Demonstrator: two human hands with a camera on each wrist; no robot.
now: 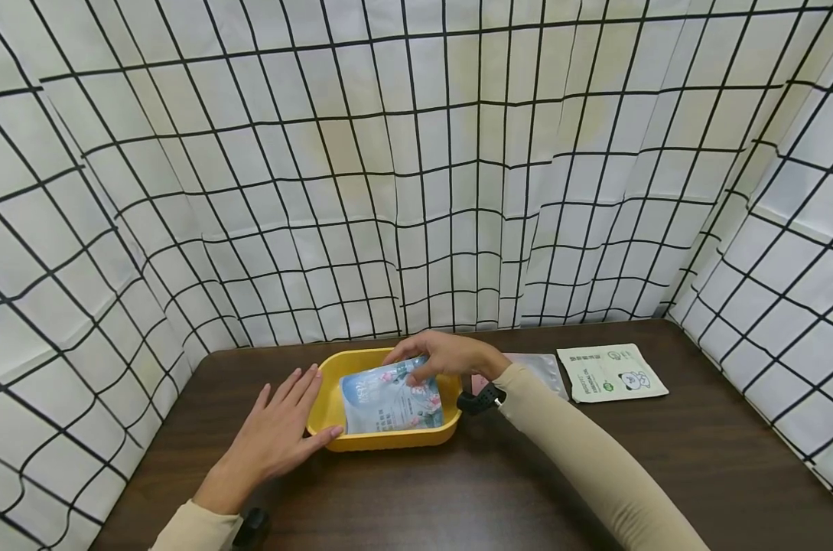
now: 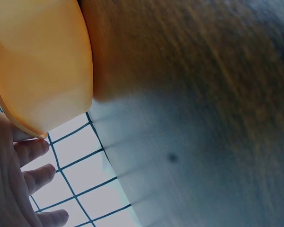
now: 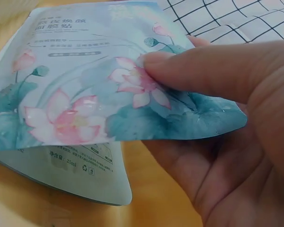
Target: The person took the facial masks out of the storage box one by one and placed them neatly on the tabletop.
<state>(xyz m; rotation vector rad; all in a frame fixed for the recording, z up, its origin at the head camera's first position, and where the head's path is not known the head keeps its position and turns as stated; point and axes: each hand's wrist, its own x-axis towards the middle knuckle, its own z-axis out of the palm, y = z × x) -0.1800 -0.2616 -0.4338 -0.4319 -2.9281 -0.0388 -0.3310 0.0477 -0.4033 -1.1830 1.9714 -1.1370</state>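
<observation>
A light blue face mask packet (image 1: 382, 402) printed with pink lotus flowers lies tilted inside a yellow tray (image 1: 395, 441). My right hand (image 1: 450, 357) pinches one edge of it, the thumb (image 3: 163, 66) on the printed face and the fingers underneath. Below it, in the right wrist view, another pale packet (image 3: 85, 172) with small print shows in the tray. My left hand (image 1: 278, 425) rests at the tray's left side, its fingers extended and thumb at the front rim. In the left wrist view, its fingertips (image 2: 40, 177) stand beside the tray's outer wall (image 2: 42, 56).
A pale green packet (image 1: 612, 373) with a cartoon animal lies on the dark wooden table (image 1: 416, 505), right of the tray. Partly hidden behind my right wrist is a silvery and pink packet (image 1: 540, 370). White cloth walls with a black grid (image 1: 430, 191) enclose the table.
</observation>
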